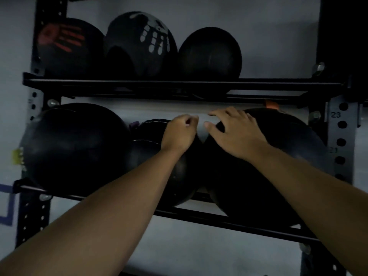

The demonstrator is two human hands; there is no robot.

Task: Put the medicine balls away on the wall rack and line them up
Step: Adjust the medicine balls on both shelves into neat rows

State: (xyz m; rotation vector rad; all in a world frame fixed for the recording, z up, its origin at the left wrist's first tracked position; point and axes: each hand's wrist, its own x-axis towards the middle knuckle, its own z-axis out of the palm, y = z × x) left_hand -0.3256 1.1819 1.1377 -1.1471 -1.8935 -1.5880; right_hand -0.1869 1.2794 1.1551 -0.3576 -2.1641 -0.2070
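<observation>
A black wall rack [179, 84] carries two rows of black medicine balls. The upper shelf holds a ball with red print [67, 46], one with white print [139, 42] and a plain one [210, 52]. On the lower rails [219, 218] sit a large left ball [73, 148], a smaller middle ball [147, 148] and a large right ball [278, 176]. My left hand [179, 134] rests on top of the middle ball with fingers curled. My right hand [233, 132] lies flat on the upper left of the right ball, fingers spread.
Perforated steel uprights stand at the left [35, 108] and right [340, 140], the right one numbered. A grey wall [278, 36] lies behind the rack. Free shelf room is at the upper right [288, 76]. The scene is dim.
</observation>
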